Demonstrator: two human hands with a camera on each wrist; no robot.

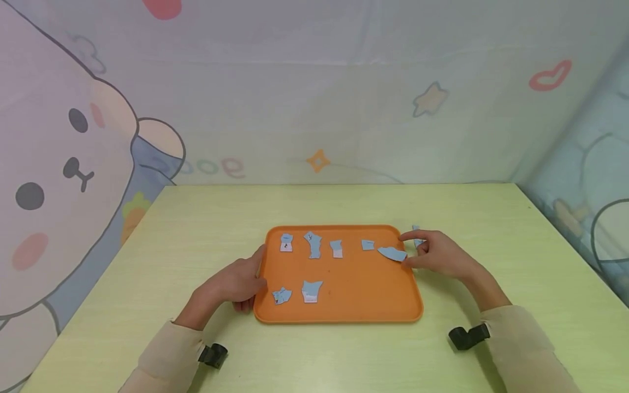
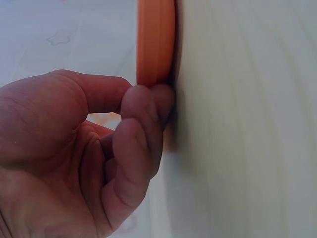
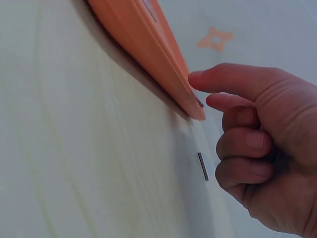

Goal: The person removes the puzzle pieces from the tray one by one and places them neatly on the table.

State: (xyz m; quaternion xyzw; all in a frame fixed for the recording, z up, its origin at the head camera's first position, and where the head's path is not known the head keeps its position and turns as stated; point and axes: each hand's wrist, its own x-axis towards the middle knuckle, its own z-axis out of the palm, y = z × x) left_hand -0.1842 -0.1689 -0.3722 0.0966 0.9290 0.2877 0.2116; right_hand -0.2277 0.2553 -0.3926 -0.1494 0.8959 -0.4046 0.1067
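Holding the left rim of the orange tray [image 1: 363,295] at frame center, the left hand [image 1: 243,278] pinches it between thumb and fingers. The right hand [image 1: 437,254] is at the right rim, thumb and index finger spread, other fingers curled. Seven blue scraps [image 1: 314,249] lie inside; an eighth scrap [image 1: 417,242] lies on the bench [image 1: 344,360], right of the tray.

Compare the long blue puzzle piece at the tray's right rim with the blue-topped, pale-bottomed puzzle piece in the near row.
Shape: the long blue piece is narrow and curved; the pale-bottomed piece is blockier.
Colour: the long blue piece looks plain, while the pale-bottomed piece is two-toned.
Place: the long blue piece sits farther back than the pale-bottomed piece.
Both lie on the orange tray.
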